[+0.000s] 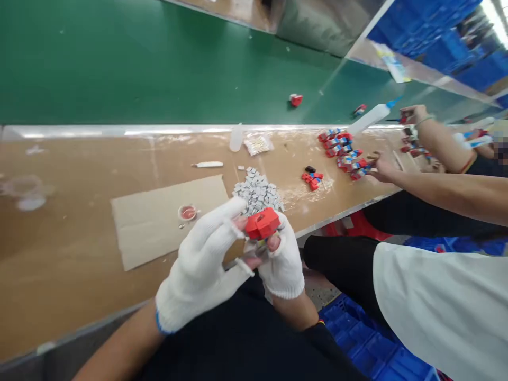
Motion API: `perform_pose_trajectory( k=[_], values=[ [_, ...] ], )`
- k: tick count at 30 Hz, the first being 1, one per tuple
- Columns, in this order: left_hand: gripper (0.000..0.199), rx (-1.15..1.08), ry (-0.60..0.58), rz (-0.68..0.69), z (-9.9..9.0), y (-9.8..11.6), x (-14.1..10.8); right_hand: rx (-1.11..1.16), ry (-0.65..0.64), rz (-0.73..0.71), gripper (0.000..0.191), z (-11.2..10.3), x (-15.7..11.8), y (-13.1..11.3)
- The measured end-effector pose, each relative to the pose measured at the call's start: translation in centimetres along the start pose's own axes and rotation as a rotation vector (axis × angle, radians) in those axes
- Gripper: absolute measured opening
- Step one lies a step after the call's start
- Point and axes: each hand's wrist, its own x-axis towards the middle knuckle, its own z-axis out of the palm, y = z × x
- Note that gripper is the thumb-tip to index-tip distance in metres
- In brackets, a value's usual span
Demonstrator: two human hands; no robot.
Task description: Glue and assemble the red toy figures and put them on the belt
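A small red plastic toy part is held up between my two gloved hands, over the table's near edge. My left hand, in a white glove with bare fingertips, has its fingers closed on the part's left side. On the right, my right hand grips the same part, its thumb just below it. Something clear or greyish lies under the part between the hands, too blurred to name. Just beyond the hands is a pile of small grey-white pieces.
Left lie a cardboard sheet, a small cup of red paste and a white pen-like tool. Red and blue toy parts stand right, near another person's hands. A green belt runs behind.
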Motion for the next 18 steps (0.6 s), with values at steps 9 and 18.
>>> perform_pose_trajectory(
  k=[9, 18],
  values=[
    [0.073, -0.335, -0.146, -0.094, -1.1, -1.5, -1.6, -0.236, -0.143, -0.164, 0.058, -2.6, -1.4, 2.9],
    [0.083, -0.448, -0.195, -0.101, -0.8, -2.7, -4.0, -0.671, -0.461, -0.601, 0.053, -4.5, -0.4, 1.4]
  ],
)
